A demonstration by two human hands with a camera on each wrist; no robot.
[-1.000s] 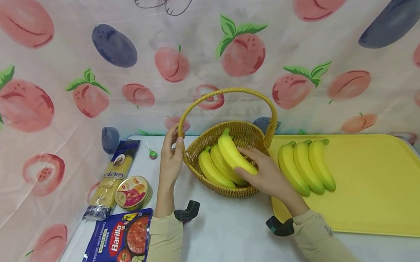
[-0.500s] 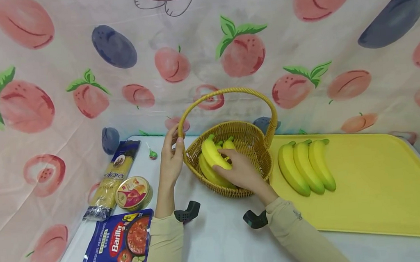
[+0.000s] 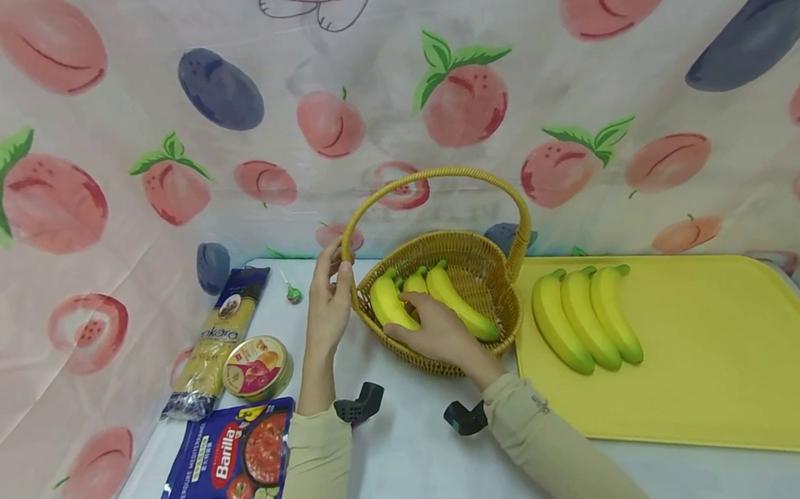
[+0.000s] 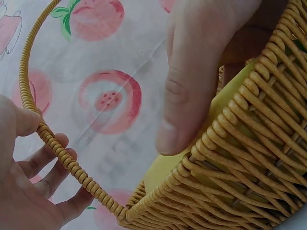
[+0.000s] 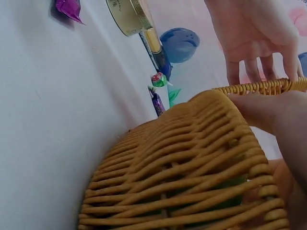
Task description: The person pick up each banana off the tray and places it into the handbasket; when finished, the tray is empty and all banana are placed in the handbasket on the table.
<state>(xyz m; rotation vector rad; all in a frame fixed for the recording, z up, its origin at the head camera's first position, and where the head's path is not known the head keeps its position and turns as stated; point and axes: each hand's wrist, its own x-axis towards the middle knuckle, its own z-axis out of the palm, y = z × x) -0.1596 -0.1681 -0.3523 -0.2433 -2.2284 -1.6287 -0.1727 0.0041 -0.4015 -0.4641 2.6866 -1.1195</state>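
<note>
My left hand [image 3: 329,306] grips the handle of the basket [image 3: 451,359] on the table. My right hand [image 3: 435,334] lies on the bananas [image 3: 455,301] inside it, fingers seemingly curled over them, though my hand hides the contact.

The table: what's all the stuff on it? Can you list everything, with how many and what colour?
Basket: 1, golden woven wicker with a hoop handle, middle of the table.
Bananas in the basket: 3, yellow with green tips.
Bananas on the tray: 3, yellow with green tips, left part of the tray.
Tray: 1, yellow, right of the basket.
Barilla pouch: 1, blue, front left.
Round tin: 1, gold-rimmed, behind the pouch.
Pasta packet: 1, yellow pasta, dark blue top, far left.
Lollipop: 1, green, behind the left hand.
Left hand: holds the basket handle.
Right hand: rests on the bananas in the basket.
</note>
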